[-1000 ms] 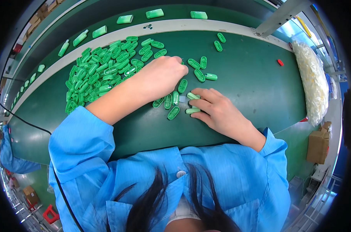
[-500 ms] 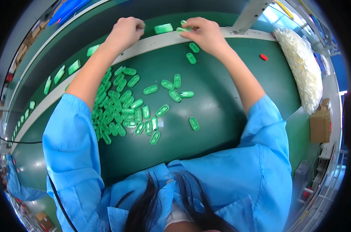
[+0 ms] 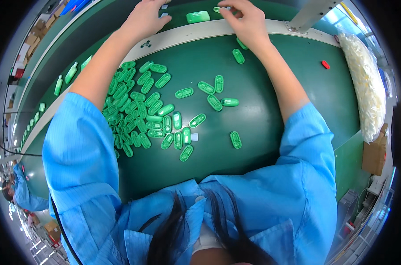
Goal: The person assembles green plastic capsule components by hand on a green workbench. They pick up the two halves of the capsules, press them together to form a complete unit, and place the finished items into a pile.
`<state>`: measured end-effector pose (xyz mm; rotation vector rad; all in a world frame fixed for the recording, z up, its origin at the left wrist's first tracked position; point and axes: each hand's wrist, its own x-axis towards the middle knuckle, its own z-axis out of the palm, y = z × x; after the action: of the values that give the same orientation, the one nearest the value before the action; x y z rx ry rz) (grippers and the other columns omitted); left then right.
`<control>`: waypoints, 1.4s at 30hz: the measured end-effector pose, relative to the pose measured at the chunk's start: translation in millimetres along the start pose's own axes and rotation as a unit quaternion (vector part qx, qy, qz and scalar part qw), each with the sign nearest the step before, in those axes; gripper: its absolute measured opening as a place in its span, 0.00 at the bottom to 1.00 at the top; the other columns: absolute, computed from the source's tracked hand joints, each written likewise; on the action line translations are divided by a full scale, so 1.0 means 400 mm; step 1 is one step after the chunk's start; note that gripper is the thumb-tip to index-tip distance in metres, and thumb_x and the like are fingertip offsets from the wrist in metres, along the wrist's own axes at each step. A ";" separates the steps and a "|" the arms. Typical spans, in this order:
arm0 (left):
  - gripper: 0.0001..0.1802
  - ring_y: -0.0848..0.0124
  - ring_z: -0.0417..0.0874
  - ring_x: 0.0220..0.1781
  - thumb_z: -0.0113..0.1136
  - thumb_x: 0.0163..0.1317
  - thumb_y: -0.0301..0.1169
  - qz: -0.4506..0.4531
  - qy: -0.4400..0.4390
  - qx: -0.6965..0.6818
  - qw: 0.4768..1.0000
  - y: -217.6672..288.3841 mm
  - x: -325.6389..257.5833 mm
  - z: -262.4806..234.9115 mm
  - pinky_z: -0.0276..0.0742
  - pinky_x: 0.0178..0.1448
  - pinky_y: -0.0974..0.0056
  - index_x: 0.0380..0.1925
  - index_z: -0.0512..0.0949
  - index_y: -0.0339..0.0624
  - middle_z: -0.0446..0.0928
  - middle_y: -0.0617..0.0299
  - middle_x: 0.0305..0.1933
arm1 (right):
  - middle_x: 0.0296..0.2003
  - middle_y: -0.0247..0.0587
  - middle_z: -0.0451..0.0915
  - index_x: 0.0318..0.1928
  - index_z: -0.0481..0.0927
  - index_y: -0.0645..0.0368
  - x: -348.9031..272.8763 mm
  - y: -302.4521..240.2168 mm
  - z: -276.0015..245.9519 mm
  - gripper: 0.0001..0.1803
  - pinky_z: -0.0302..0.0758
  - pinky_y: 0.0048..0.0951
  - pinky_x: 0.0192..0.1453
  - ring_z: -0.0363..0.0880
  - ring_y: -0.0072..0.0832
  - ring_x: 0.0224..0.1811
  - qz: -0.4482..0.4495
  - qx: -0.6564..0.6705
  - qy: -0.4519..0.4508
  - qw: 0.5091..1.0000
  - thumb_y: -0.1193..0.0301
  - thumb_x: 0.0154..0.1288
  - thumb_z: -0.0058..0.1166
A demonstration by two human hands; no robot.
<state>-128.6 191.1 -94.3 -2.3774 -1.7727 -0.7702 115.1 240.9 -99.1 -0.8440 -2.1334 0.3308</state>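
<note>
Thumb and fingers of the right hand (image 3: 248, 24) curled together at the upper edge, tips pinching a small glossy green rounded piece (image 3: 217, 9); just to its left, a light-green box-shaped plastic piece (image 3: 198, 17) lies on the dark-green strip beyond a long off-white rail (image 3: 196, 30). Left hand (image 3: 144, 18) to the left of that box, thumb apart from the fingers, small pale pieces (image 3: 164, 15) near the tips — whether gripped, cannot tell, since the fingers run to the upper edge. Both forearms, in light-blue sleeves (image 3: 83, 145), reach across the rail; on the near side, on a dark-green smooth work surface (image 3: 258, 119), a dense heap of green oval hollow plastic shells (image 3: 138, 110) lies partly behind the left forearm; others scattered rightward, a cluster of four (image 3: 214, 103) near mid-surface, one lone shell (image 3: 236, 139) nearer the body; a small pale squarish piece (image 3: 194, 137) beside the heap's near edge; farther right, a small red oval piece (image 3: 325, 65) — then a clear bag of whitish pieces (image 3: 364, 88) along the right edge.
</note>
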 end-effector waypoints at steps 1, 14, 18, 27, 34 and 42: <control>0.23 0.53 0.77 0.46 0.62 0.49 0.29 -0.036 -0.011 -0.032 0.999 0.018 0.004 -0.029 0.72 0.53 0.56 0.47 0.74 0.35 0.71 0.45 0.48 | 0.37 0.38 0.81 0.38 0.81 0.59 -0.018 -0.049 -0.014 0.10 0.75 0.30 0.37 0.79 0.31 0.32 0.000 0.023 -0.048 0.999 0.70 0.57 0.57; 0.16 0.56 0.81 0.42 0.58 0.53 0.33 0.041 0.056 -0.110 0.992 0.298 -0.007 -0.324 0.75 0.48 0.61 0.38 0.80 0.34 0.79 0.44 0.38 | 0.26 0.37 0.69 0.27 0.77 0.61 -0.317 -0.321 -0.064 0.06 0.74 0.32 0.35 0.72 0.33 0.32 -0.243 -0.006 -0.306 0.921 0.74 0.47 0.61; 0.13 0.59 0.81 0.38 0.58 0.53 0.32 0.083 0.029 -0.105 0.991 0.350 -0.076 -0.432 0.75 0.44 0.62 0.34 0.80 0.32 0.80 0.47 0.35 | 0.27 0.39 0.72 0.26 0.78 0.60 -0.230 -0.305 -0.074 0.04 0.74 0.34 0.34 0.74 0.35 0.32 -0.259 0.002 -0.268 0.928 0.73 0.49 0.59; 0.19 0.54 0.77 0.50 0.63 0.52 0.31 0.029 -0.103 0.031 0.994 0.309 -0.338 -0.561 0.72 0.56 0.59 0.46 0.76 0.41 0.76 0.50 0.46 | 0.32 0.42 0.79 0.38 0.82 0.54 0.058 0.126 -0.013 0.14 0.74 0.36 0.42 0.78 0.40 0.36 -0.014 -0.175 -0.064 0.982 0.59 0.59 0.54; 0.20 0.55 0.74 0.54 0.64 0.49 0.28 0.000 -0.123 -0.085 0.989 0.307 -0.677 -0.363 0.70 0.57 0.54 0.45 0.75 0.44 0.72 0.52 0.52 | 0.45 0.44 0.81 0.49 0.80 0.57 -0.106 0.030 -0.024 0.20 0.70 0.28 0.55 0.78 0.30 0.48 0.113 0.050 -0.084 0.989 0.56 0.66 0.49; 0.16 0.61 0.66 0.64 0.52 0.58 0.37 0.309 -0.004 -0.131 0.942 0.543 -0.486 0.009 0.57 0.67 0.51 0.45 0.73 0.43 0.69 0.56 0.58 | 0.51 0.44 0.77 0.54 0.76 0.59 -0.139 -0.181 0.122 0.25 0.64 0.27 0.61 0.73 0.29 0.56 0.111 0.144 -0.125 0.975 0.54 0.71 0.39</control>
<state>31.5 -49.5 -131.7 -2.8575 -0.8482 -0.9272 70.0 152.3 -128.1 -0.9071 -2.1478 0.8811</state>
